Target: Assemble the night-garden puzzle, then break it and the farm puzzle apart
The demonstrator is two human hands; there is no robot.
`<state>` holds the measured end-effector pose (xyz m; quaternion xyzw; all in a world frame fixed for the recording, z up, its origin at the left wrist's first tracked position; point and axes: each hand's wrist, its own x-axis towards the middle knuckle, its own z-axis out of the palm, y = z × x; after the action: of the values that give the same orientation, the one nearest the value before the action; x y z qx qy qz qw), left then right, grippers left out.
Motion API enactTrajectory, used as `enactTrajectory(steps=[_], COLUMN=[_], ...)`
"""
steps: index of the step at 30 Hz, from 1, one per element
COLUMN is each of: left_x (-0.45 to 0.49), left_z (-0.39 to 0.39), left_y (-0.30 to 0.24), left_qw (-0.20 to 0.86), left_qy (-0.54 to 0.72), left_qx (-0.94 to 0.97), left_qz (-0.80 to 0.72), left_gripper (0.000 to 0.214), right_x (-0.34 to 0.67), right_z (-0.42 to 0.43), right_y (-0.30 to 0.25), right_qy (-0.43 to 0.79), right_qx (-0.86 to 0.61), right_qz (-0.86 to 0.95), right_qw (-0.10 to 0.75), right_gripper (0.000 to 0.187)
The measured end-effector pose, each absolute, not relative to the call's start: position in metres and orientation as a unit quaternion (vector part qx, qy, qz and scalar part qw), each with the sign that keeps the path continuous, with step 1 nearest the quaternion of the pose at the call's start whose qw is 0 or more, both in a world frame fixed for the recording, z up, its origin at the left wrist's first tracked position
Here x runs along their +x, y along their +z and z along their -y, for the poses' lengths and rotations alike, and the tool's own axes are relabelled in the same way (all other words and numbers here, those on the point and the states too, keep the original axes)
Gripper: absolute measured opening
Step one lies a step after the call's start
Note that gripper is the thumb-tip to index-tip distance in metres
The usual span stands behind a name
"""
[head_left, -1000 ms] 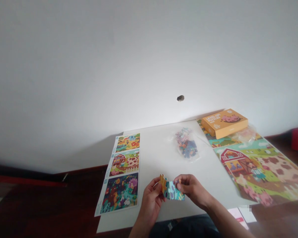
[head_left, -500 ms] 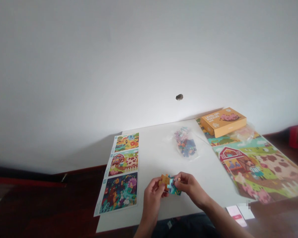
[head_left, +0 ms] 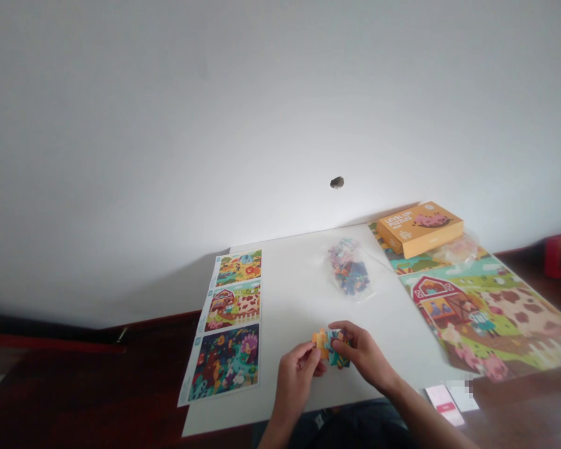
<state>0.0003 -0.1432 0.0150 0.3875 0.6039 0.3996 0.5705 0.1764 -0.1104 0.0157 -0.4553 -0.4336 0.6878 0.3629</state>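
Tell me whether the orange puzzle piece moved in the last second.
Yes. The orange puzzle piece, pinched in the left hand, shifted right, away from the picture sheet, toward the teal piece in the right hand.

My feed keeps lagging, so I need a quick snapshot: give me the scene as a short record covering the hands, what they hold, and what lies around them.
held: puzzle pieces, orange and teal
left side: left hand pinches the orange end
right side: right hand grips the teal end
surface: white table; cannot tell if the pieces touch it
left of hands: picture sheet with three scenes
beyond hands: clear bag of loose pieces
right: large farm picture, orange box on its far end
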Motion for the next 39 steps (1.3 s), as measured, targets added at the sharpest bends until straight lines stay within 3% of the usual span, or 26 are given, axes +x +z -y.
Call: enactTrajectory(steps=[10, 14, 17, 25, 32, 34, 39], left_x=[-0.005, -0.004, 0.002, 0.005, 0.001, 0.001, -0.001], left_z=[0.142, 0.143, 0.147, 0.157, 0.162, 0.162, 0.162], left_y=[0.017, 0.02, 0.019, 0.017, 0.001, -0.004, -0.008], left_qw=[0.418, 0.339, 0.295, 0.285, 0.272, 0.273, 0.268], left_qy=[0.539, 0.475, 0.417, 0.321, 0.346, 0.348, 0.353], left_qx=[0.402, 0.58, 0.688, 0.776, 0.746, 0.743, 0.741], left_qz=[-0.611, -0.568, -0.516, -0.461, -0.5, -0.502, -0.505], left_gripper=[0.032, 0.022, 0.029, 0.041, 0.038, 0.036, 0.034], right_x=[0.189, 0.179, 0.173, 0.198, 0.251, 0.251, 0.232], right_z=[0.103, 0.108, 0.111, 0.106, 0.048, 0.022, -0.032], right_y=[0.012, 0.015, 0.016, 0.023, 0.038, 0.039, 0.037], right_qy=[0.672, 0.705, 0.722, 0.712, 0.392, 0.384, 0.498], right_qx=[-0.513, -0.5, -0.485, -0.488, -0.683, -0.677, -0.541], right_qz=[0.384, 0.362, 0.343, 0.405, 0.428, 0.426, 0.441], right_qw=[0.372, 0.349, 0.354, 0.303, 0.444, 0.462, 0.514], right_gripper=[0.048, 0.053, 0.053, 0.046, 0.045, 0.046, 0.063])
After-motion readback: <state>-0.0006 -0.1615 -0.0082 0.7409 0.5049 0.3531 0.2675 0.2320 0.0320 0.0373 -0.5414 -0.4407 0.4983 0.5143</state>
